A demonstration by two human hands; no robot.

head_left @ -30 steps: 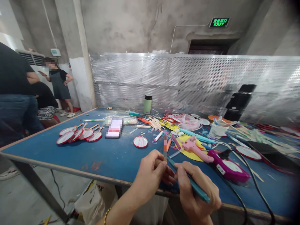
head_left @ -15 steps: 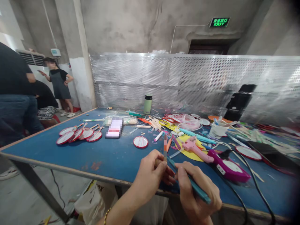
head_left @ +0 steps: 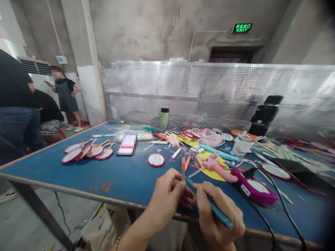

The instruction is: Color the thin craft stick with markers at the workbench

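My left hand [head_left: 167, 191] is closed on a narrow flat stick [head_left: 183, 165], which stands upright from the fingertips and has orange and brownish bands. My right hand [head_left: 222, 218] grips a teal pen [head_left: 219, 213] slanting up to the left. The pen's front end is close to the stick at my left fingertips; whether they touch I cannot tell. Just beyond the hands lies a small round white disc with a red rim [head_left: 156, 160]. An orange marker [head_left: 187, 162] and a white marker [head_left: 176, 153] lie near the stick.
Red-rimmed discs on sticks [head_left: 95, 151] lie at the left, beside a phone [head_left: 127, 143]. A pink glue gun [head_left: 218, 167] and a purple power strip [head_left: 258, 188] with black cables are at the right. A green bottle [head_left: 164, 118] and a white cup [head_left: 242, 146] stand farther back.
The view has shifted slightly. Both hands keep almost the same pose, with the stick in the left and the teal pen in the right.
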